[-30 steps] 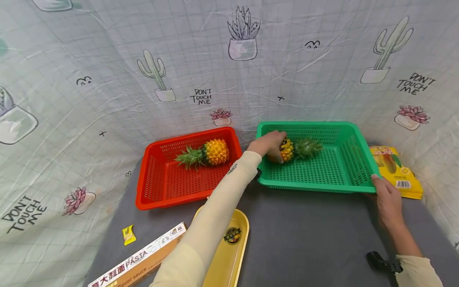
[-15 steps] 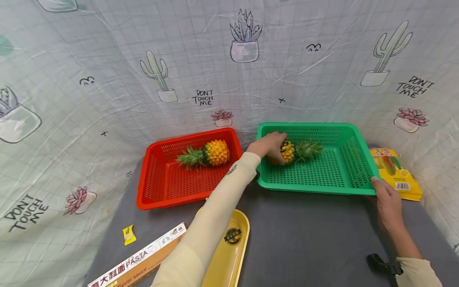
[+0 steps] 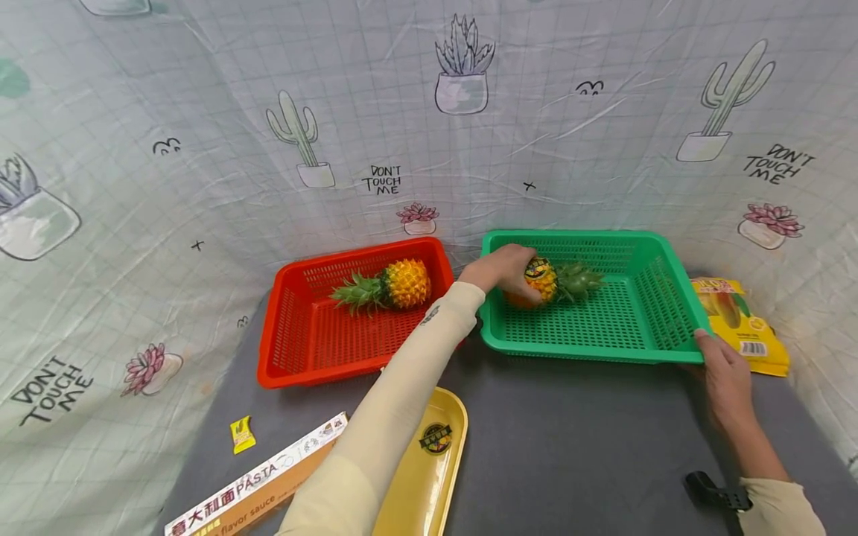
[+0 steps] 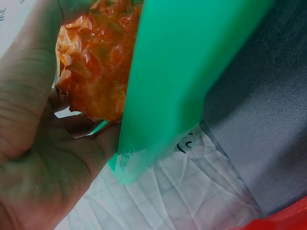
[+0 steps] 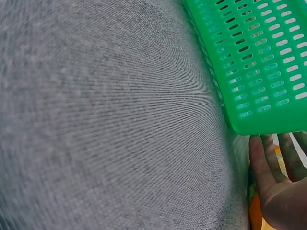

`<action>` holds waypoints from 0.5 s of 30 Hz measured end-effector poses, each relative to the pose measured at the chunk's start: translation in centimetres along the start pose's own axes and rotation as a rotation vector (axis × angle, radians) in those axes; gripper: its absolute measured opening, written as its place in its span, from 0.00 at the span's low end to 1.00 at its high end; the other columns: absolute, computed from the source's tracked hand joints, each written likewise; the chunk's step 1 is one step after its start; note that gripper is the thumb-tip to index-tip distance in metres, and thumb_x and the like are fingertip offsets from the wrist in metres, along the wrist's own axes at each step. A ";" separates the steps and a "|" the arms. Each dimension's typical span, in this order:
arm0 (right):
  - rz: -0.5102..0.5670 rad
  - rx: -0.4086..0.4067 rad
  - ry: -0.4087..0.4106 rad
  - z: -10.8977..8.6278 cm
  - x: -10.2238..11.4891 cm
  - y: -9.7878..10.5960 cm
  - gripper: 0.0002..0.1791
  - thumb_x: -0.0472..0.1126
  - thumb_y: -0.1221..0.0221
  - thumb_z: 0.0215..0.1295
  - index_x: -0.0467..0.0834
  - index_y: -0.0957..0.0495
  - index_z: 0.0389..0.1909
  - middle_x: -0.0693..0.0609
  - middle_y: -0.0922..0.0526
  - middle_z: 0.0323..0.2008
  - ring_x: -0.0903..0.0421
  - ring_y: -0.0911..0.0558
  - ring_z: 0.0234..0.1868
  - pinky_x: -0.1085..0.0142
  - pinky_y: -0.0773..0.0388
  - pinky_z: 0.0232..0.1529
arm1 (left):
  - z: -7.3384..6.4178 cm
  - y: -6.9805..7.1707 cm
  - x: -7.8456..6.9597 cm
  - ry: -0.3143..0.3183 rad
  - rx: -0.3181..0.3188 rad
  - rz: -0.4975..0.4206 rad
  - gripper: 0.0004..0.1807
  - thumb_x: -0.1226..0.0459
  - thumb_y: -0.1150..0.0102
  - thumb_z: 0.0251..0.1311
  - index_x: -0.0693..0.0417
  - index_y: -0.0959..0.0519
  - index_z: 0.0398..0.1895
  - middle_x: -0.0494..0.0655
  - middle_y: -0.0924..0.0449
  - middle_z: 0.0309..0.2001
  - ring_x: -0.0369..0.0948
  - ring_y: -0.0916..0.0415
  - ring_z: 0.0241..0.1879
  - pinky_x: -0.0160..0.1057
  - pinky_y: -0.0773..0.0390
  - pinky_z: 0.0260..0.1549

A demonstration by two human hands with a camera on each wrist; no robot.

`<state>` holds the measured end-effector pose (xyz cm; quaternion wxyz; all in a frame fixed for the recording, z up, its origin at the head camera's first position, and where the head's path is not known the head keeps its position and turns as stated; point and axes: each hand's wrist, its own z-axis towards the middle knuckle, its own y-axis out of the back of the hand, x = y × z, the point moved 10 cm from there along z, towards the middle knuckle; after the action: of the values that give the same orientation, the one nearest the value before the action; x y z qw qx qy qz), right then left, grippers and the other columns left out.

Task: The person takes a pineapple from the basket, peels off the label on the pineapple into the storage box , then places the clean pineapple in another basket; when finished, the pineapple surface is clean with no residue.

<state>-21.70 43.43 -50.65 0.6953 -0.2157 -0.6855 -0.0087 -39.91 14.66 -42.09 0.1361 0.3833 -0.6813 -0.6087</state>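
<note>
My left hand (image 3: 508, 272) reaches into the green basket (image 3: 603, 351) and grips a small pineapple (image 3: 541, 281) by its yellow-orange body. The fruit lies at the basket's left end, leafy crown to the right, a dark round label facing up. In the left wrist view, thumb and fingers curl around the bumpy orange pineapple (image 4: 98, 62) beside the green wall. My right hand (image 3: 725, 376) holds the basket's front right corner, thumb at the rim. From the right wrist, its fingers (image 5: 261, 160) reach under the slotted green side.
A red basket (image 3: 322, 376) with another pineapple (image 3: 407, 283) stands to the left. Nearer are a yellow tray (image 3: 429, 469), a pasta box (image 3: 261, 480) and a small yellow packet (image 3: 242, 435). A yellow pouch (image 3: 744, 327) lies right of the green basket, and a patterned cloth hangs behind.
The pineapple under my left hand has turned slightly, so more of its dark label shows. My right hand keeps its place at the green basket's corner.
</note>
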 end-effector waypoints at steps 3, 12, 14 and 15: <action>0.033 0.008 0.002 0.1 0.0 -0.2 0.14 0.40 0.44 0.83 0.52 0.10 0.45 0.61 0.12 0.44 0.66 0.14 0.39 0.75 0.19 0.40 | -0.2 0.1 0.2 0.009 0.010 0.005 0.38 0.44 0.31 0.66 0.57 0.28 0.69 0.48 0.23 0.59 0.42 0.25 0.54 0.37 0.25 0.52; 0.045 0.026 0.014 0.2 0.3 -0.6 0.15 0.39 0.45 0.83 0.54 0.09 0.46 0.61 0.11 0.43 0.66 0.13 0.38 0.74 0.18 0.39 | -1.2 0.4 -0.4 -0.043 -0.019 -0.035 0.39 0.48 0.30 0.65 0.57 0.31 0.73 0.47 0.24 0.57 0.41 0.27 0.53 0.37 0.26 0.50; 0.060 0.032 0.014 0.1 0.3 -0.6 0.15 0.38 0.45 0.83 0.52 0.09 0.46 0.60 0.11 0.43 0.66 0.13 0.38 0.73 0.17 0.39 | -1.4 0.7 -0.8 -0.066 -0.041 -0.033 0.40 0.49 0.30 0.64 0.57 0.31 0.74 0.47 0.24 0.56 0.41 0.27 0.52 0.37 0.26 0.50; 0.068 0.037 0.014 0.1 0.4 -0.6 0.15 0.38 0.46 0.83 0.52 0.09 0.47 0.60 0.11 0.44 0.65 0.13 0.39 0.73 0.17 0.39 | -1.5 0.8 -1.1 -0.075 -0.051 -0.032 0.40 0.49 0.30 0.63 0.57 0.31 0.74 0.47 0.25 0.55 0.41 0.28 0.52 0.36 0.26 0.50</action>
<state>-21.95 42.98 -50.12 0.7038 -0.2260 -0.6730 0.0263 -38.50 14.24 -40.68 0.1103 0.3677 -0.6640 -0.6417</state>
